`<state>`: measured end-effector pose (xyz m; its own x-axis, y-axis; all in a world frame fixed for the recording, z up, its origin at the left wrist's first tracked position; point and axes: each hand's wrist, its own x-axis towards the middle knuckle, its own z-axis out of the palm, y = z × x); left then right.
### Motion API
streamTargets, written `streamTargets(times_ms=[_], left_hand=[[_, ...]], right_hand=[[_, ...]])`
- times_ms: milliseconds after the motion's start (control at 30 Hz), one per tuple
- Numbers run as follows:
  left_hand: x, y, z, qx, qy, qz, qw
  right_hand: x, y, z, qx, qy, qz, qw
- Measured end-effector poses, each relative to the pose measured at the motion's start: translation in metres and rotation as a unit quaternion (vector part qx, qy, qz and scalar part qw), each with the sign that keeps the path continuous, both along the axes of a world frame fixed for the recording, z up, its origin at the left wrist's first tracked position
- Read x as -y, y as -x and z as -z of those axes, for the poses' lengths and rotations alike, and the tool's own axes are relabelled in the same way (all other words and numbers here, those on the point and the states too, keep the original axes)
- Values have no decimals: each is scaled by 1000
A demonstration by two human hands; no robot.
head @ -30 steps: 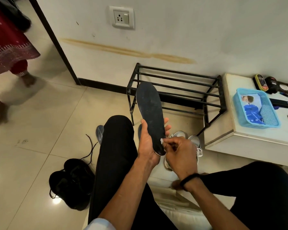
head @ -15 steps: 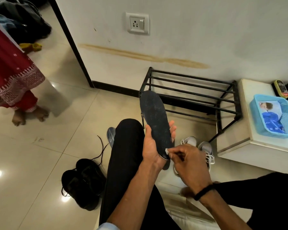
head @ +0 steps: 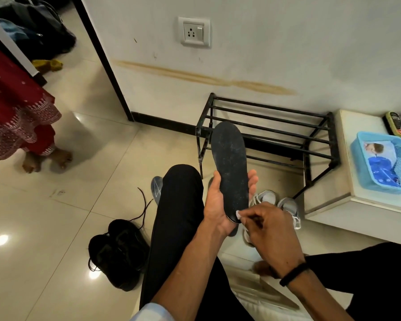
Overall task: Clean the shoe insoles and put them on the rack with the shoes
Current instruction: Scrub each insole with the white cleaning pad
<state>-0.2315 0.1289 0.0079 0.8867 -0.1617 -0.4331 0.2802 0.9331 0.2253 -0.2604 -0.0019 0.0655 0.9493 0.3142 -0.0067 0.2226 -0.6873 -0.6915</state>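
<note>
A dark, dusty insole (head: 230, 167) stands upright in front of me. My left hand (head: 218, 203) grips its lower half, thumb on the left edge and fingers behind. My right hand (head: 267, 224) pinches a small white wipe (head: 238, 214) against the insole's heel end. Behind stands the black metal shoe rack (head: 271, 130), its bars bare. A pair of grey-white sneakers (head: 279, 202) sits on the floor below my hands. Black lace-up shoes (head: 116, 250) lie on the floor to the left. Another insole (head: 156, 187) peeks out beside my left knee.
A white low table (head: 347, 172) at right carries a blue basket (head: 384, 164) and shoe polish tins (head: 395, 121). Another person in a red garment (head: 14, 114) stands barefoot at the left. The wall with a socket (head: 194, 32) is straight ahead.
The view has swung left and down, so everything sits further right in frame. My right hand with the wipe stays at the insole's heel; the person in red has stepped nearer.
</note>
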Motion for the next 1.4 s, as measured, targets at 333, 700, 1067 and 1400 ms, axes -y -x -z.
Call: streamTargets(times_ms=[333, 700, 1067, 1400], left_hand=[[-6, -3, -6, 24, 0, -9, 1000], [-4, -6, -6, 41, -6, -27, 999], [10, 2, -5, -10, -47, 27, 998], [8, 0, -12, -38, -56, 7, 998]], right_hand=[[-37, 9, -17, 12, -25, -8, 1000], [-4, -3, -9, 3, 34, 51, 998], [-24, -26, -11, 30, 47, 47, 997], [-13, -9, -1, 27, 37, 6, 999]])
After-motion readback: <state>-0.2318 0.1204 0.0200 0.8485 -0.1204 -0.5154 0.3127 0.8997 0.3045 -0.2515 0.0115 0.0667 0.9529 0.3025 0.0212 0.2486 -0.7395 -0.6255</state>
